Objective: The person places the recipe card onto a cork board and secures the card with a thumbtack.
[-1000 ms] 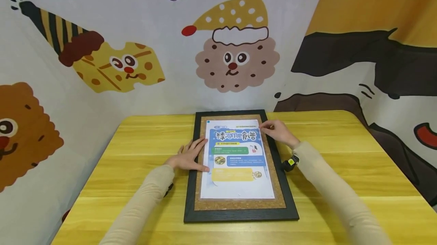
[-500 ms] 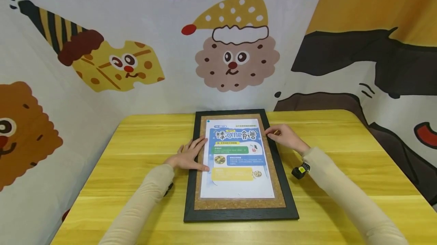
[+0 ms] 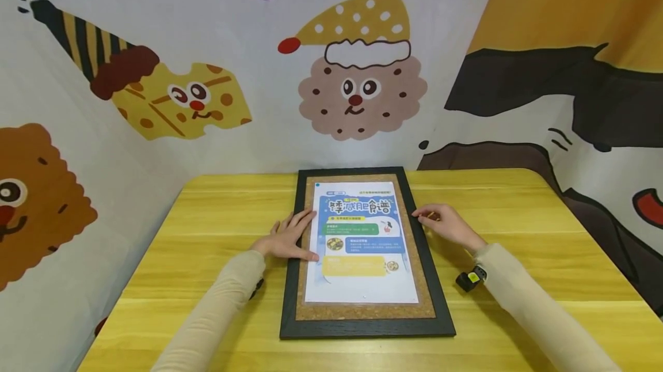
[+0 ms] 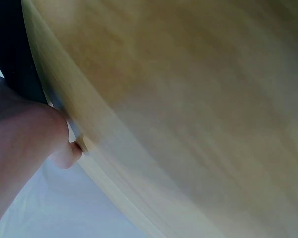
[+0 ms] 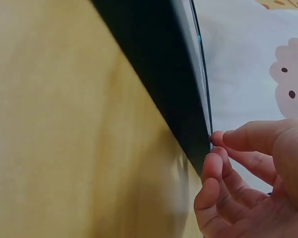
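A printed poster (image 3: 357,285) in a clear sleeve lies on a black-framed cork board (image 3: 425,303) on the table. A blue push pin (image 3: 317,185) sits at its top left corner. My left hand (image 3: 284,238) rests on the board's left side, fingers spread, fingertips on the poster's edge. In the left wrist view only part of that hand (image 4: 25,134) shows. My right hand (image 3: 445,223) is at the board's right edge, fingers loosely bent. In the right wrist view, its fingertips (image 5: 217,138) are close to the black frame (image 5: 169,74); nothing held is visible.
The yellow wood-grain table (image 3: 207,205) extends on both sides of the board. Behind it hangs a white cloth (image 3: 269,90) printed with cartoon snacks. A black wrist device (image 3: 468,281) is worn on the right wrist.
My right hand has left the poster's top right corner and moved right and toward me, to the board's right edge. The left hand and board have stayed in place.
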The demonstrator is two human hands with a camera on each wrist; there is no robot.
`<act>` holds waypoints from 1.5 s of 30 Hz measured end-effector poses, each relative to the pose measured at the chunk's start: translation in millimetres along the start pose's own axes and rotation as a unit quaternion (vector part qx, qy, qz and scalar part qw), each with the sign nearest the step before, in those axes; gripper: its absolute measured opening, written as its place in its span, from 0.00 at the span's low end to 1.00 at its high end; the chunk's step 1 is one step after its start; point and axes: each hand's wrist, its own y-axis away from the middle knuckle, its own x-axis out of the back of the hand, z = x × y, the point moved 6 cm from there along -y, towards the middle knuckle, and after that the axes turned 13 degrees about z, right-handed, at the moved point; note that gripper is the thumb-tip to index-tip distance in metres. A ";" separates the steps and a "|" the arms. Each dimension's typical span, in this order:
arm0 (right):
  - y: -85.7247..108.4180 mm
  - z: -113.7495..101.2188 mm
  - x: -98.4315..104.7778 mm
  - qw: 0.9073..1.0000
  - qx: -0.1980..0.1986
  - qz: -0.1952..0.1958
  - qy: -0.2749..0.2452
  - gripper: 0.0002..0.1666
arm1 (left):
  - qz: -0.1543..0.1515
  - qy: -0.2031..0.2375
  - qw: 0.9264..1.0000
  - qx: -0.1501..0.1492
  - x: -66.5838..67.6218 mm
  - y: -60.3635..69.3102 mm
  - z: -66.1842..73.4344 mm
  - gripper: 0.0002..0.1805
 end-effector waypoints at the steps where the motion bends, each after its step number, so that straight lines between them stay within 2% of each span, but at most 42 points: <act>1: 1.9 0.6 1.0 1.000 0.003 0.002 -0.001 0.11 | 0.000 0.000 1.000 0.000 0.2 -0.1 0.1 0.60; 12: 17.7 12.8 16.2 1.000 0.000 0.020 0.004 0.12 | -0.001 0.000 1.000 -0.001 0.5 -0.4 -0.1 0.60; 21: 26.1 17.3 43.1 0.999 -0.011 0.045 0.006 0.12 | -0.001 -0.001 1.000 -0.003 0.7 0.3 1.9 0.60; 26: 28.0 20.5 54.4 0.998 -0.002 0.055 0.017 0.13 | -0.001 -0.003 1.000 -0.002 0.3 0.4 1.5 0.60; 30: 30.6 26.6 62.1 0.998 -0.013 0.065 0.023 0.13 | -0.001 -0.004 1.000 -0.001 0.2 -0.1 0.6 0.60; 40: 39.0 44.4 70.0 0.997 -0.021 0.068 0.034 0.12 | -0.001 -0.004 1.000 0.000 0.7 -0.7 1.4 0.60; 45: 40.7 54.7 69.4 0.997 -0.042 0.064 0.023 0.11 | 0.000 -0.004 1.000 0.001 0.6 -0.8 1.2 0.60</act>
